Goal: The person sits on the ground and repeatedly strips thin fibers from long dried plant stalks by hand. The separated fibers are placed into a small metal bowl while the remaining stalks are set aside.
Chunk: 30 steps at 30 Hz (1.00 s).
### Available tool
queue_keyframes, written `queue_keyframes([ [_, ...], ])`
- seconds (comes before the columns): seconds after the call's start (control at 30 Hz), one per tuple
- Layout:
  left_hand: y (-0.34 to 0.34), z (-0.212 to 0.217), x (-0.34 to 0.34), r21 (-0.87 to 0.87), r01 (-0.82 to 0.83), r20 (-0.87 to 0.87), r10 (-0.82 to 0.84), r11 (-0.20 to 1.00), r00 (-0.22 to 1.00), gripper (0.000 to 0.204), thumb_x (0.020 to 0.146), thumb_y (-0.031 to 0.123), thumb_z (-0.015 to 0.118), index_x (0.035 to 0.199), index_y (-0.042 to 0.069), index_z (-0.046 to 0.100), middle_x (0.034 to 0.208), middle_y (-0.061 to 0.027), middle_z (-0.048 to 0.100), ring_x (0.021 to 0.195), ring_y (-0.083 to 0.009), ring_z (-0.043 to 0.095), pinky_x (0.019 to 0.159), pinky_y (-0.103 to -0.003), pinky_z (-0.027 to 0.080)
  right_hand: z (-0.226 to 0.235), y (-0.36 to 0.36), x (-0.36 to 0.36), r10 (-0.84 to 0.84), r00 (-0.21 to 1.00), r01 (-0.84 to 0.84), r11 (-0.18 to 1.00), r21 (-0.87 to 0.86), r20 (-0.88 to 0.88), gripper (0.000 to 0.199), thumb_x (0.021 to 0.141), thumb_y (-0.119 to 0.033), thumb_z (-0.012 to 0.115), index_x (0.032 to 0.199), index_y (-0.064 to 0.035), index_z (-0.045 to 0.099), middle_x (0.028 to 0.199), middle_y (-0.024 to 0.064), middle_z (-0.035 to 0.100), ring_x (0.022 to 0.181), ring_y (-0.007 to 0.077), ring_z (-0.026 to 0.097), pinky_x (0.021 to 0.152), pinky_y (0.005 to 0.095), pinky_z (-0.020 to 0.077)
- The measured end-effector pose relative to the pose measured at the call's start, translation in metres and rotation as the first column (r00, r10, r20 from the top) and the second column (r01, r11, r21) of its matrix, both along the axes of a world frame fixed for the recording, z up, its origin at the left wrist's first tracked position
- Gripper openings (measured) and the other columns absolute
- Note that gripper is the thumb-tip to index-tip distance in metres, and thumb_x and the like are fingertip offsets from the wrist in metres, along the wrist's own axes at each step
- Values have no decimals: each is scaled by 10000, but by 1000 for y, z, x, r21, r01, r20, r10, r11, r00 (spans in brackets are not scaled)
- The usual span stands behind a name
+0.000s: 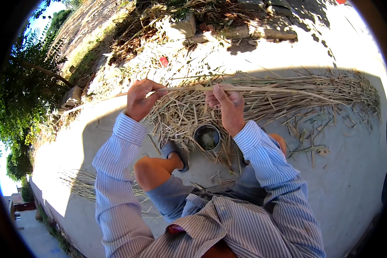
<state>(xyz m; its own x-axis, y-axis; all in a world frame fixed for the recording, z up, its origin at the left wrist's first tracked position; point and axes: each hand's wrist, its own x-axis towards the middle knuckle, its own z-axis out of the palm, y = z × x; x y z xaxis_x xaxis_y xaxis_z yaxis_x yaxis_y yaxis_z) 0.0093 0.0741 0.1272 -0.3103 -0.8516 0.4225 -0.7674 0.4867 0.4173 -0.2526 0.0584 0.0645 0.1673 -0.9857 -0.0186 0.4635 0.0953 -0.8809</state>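
While both hands hold one long dry reed stalk [262,89] level in front of the knees, the work looks to be somewhere in its middle. The left hand [141,99] is closed around the thin end of the stalk, and the right hand [227,105] pinches it further along, fingers curled over it, with the thick end running off toward the right over the heap. A large pile of dry reeds [314,92] lies on the concrete floor [348,172] along its far edge, in shade, and that pile seems the bulk not yet handled. Loose leaf scraps [180,116] lie scattered under the hands and around a small round metal tin [207,137] standing between the feet, which I judge to be strippings from stalks already cleaned. A thinner scatter of stalks [79,182] lies at the near left edge of the floor, perhaps finished ones, though that cannot be told for sure
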Motion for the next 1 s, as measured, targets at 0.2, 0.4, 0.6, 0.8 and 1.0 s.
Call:
queue_keyframes([
  [0.2,2,-1,40,112,-192,-687,215,975,694,81,890,89,662,878,15,631,789,-82,693,731,-117,642,694,-250,516,-18,-7,-3,78,997,-78,995,67,9,431,896,-394,651,950,33,666,821,117,689,679,127,634,607,250,513],
  [0.4,13,18,52,-47,-284,157,288,958,945,250,778,277,746,907,74,679,837,-56,685,827,-209,626,784,-352,429,-9,-13,4,49,999,-49,993,111,8,498,852,-464,682,827,34,685,721,82,664,621,110,596,577,246,482],
  [0.6,27,-12,41,1,-191,-111,190,982,976,141,788,159,747,872,57,698,803,-51,684,740,-147,618,698,-288,466,-6,-20,10,35,999,-38,994,103,26,481,840,-468,695,799,10,670,722,79,659,619,112,585,578,247,477],
  [0.8,14,-7,30,105,-379,-683,344,919,644,128,887,127,678,847,17,628,762,-73,685,701,-96,622,702,-236,499,-16,-20,13,115,993,-115,988,108,0,489,848,-459,686,888,28,658,773,121,680,632,127,620,572,250,509],
  [1.0,0,-22,-47,-39,-136,138,140,990,980,219,790,243,694,917,66,673,808,-68,660,810,-251,599,736,-381,381,-14,-10,31,249,962,-259,961,94,108,386,877,-391,676,1012,-30,667,872,66,700,754,111,638,657,254,518],
])
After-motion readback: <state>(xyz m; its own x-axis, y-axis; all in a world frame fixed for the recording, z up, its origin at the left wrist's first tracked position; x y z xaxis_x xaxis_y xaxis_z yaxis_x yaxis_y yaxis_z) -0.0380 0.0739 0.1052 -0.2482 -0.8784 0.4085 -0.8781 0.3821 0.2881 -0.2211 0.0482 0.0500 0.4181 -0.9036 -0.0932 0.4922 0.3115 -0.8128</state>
